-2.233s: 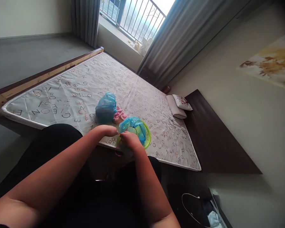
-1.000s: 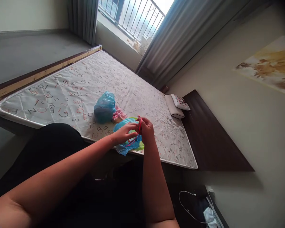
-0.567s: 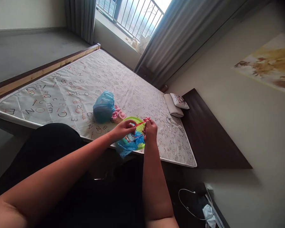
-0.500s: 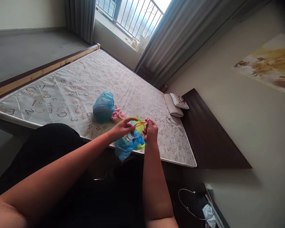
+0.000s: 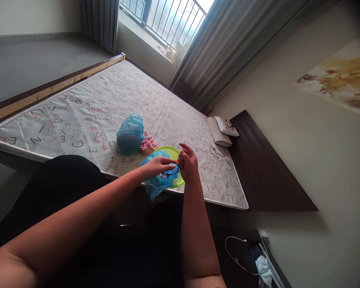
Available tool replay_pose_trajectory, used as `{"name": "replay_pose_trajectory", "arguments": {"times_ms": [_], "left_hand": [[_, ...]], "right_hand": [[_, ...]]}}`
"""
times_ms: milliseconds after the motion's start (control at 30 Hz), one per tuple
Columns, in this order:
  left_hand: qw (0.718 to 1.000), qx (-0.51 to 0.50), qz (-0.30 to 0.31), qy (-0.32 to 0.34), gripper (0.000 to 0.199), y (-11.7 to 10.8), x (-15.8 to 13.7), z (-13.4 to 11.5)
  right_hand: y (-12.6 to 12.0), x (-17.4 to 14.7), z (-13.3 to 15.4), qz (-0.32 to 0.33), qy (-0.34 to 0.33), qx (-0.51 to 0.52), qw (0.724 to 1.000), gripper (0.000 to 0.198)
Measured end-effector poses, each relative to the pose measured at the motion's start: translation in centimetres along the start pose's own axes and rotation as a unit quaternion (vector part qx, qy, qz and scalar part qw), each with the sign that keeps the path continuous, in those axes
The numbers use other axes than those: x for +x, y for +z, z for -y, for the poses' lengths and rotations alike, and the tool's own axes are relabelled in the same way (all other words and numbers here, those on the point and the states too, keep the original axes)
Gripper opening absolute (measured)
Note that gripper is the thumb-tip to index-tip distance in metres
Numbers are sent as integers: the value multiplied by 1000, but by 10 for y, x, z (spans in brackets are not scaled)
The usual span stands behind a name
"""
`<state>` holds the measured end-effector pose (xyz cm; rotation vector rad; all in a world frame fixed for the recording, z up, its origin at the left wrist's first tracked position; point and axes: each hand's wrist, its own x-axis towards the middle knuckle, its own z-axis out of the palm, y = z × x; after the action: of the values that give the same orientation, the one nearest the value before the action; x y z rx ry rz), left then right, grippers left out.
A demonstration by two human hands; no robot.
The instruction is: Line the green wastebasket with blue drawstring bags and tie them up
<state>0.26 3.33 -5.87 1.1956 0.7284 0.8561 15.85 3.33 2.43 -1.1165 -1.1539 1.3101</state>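
Note:
My left hand (image 5: 156, 166) and my right hand (image 5: 188, 163) meet over a lime-green mesh basket (image 5: 168, 150) near the mattress edge. Between their fingertips a short bit of red string (image 5: 176, 162) shows. The left thumb and fingers pinch it; the right hand is closed around it with its index finger raised. Beneath the hands a light blue plastic bag (image 5: 155, 187) lies in the basket and droops over the edge; its contents are mostly hidden. Left of the basket stands a fuller blue plastic bag (image 5: 129, 134), with a pink patterned cloth (image 5: 150, 141) beside it.
All this sits on a letter-printed mattress (image 5: 78, 120). Two pillows (image 5: 219, 132) lie by the dark headboard (image 5: 264, 172). A white cable (image 5: 238, 262) and a white cloth (image 5: 264, 270) are at the lower right. Grey curtains (image 5: 222, 44) flank a railed window.
The red string was stretched in loops between my hands. Now both hands are closer together and little string shows. The left hand has moved right and lower; the right index finger has lifted.

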Motion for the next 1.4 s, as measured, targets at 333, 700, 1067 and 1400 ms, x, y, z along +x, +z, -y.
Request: {"name": "replay_pose_trajectory", "arguments": {"times_ms": [333, 700, 1067, 1400], "left_hand": [[999, 21, -23, -19, 36, 10, 0, 4], [993, -114, 15, -36, 55, -13, -4, -10], [979, -160, -78, -95, 43, -15, 1, -1], [993, -72, 3, -92, 50, -13, -2, -2]], "right_hand": [[23, -15, 13, 200, -82, -258, 942, 21], [-35, 1, -12, 156, 24, -344, 926, 31], [-16, -26, -4, 82, 18, -368, 926, 27], [-50, -25, 7, 126, 94, -422, 893, 32]]}}
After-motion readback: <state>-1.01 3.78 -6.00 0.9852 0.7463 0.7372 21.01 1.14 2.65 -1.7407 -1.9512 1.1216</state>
